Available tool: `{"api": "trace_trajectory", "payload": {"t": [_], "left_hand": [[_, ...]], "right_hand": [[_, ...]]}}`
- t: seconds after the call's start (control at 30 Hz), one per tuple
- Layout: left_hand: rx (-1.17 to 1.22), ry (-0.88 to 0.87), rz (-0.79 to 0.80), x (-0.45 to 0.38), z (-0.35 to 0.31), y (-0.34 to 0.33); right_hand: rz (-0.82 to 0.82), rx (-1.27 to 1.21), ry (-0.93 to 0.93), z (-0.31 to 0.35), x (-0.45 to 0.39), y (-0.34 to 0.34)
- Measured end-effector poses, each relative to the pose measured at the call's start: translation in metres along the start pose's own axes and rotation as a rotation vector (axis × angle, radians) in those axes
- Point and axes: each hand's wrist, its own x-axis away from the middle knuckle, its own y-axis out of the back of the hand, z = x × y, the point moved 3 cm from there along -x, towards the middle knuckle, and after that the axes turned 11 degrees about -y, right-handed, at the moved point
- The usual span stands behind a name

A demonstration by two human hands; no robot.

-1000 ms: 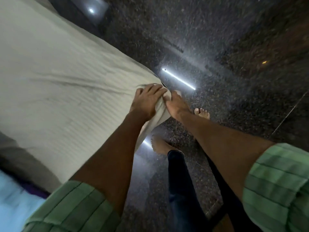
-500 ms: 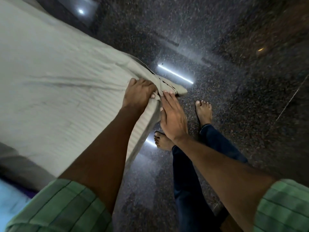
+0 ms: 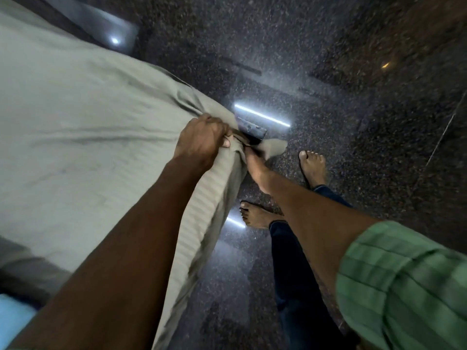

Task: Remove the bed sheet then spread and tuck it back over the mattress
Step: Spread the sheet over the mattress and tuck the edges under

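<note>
A dark speckled polished floor (image 3: 328,72) fills the right and upper parts of the view, carrying two bright reflected light strips (image 3: 261,114) and a round light spot (image 3: 115,41). Two bare feet (image 3: 312,166) stand on it, above dark blue trouser legs (image 3: 295,274). A pale blue item (image 3: 12,317), too blurred to identify, sits at the lower left corner.

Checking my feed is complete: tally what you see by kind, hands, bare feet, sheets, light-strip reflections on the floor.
Hands: 2, left hand, right hand
Bare feet: 2
Bed sheet: 1
Light-strip reflections: 2
Total: 7
</note>
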Motion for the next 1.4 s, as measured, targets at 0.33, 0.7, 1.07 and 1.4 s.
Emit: {"api": "trace_trajectory", "payload": {"t": [0.33, 0.7, 1.07, 1.4], "left_hand": [[-0.04, 0.106, 0.126, -0.023, -0.007, -0.016], [-0.091, 0.145, 0.041, -0.015, -0.011, -0.03], [-0.065, -0.055, 0.082, -0.025, 0.002, -0.03], [0.061, 0.096, -0.287, 0.034, -0.06, -0.04]], "right_hand": [[-0.374, 0.282, 0.317, -0.066, 0.012, 0.043], [-0.181, 0.599, 0.279, -0.014, -0.028, 0.014], [-0.301, -0.191, 0.323, -0.071, -0.123, 0.017], [-0.058, -0.476, 0.085, -0.046, -0.046, -0.009]]}}
